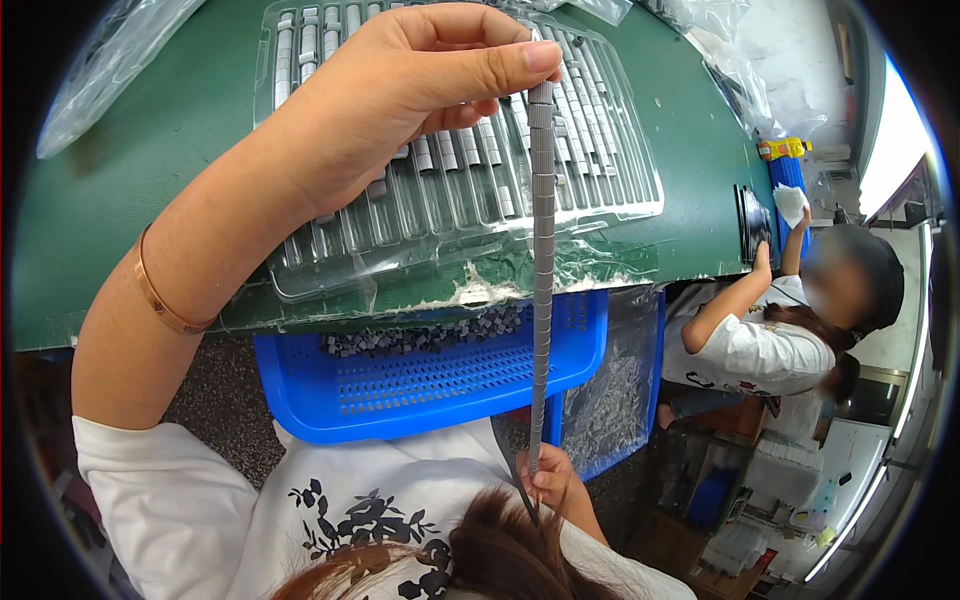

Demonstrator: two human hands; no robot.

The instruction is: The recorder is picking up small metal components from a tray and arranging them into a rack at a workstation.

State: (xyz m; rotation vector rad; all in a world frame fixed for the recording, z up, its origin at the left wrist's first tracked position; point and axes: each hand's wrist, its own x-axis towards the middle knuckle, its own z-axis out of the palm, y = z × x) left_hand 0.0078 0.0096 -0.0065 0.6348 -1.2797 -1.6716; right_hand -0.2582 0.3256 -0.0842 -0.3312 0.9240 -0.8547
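Holding: long grey stack of small blocks [542, 270], stretched upright between my hands above the table edge.
Left hand [400, 100]: thumb and fingers pinching the stack's top end.
Right hand [555, 480]: fingers closed on the bottom end, near my chest.
Below: clear slotted tray [620, 170] on green table [120, 200]; blue basket [420, 390] holding loose blocks.
Tip: I'd keep both pinches firm and in line, or the stack may buckle.

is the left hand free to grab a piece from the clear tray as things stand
Probably not: the left hand hovers right over the clear tray, but its fingers pinch the top of a long grey stacked rod, whose lower end the right hand holds.
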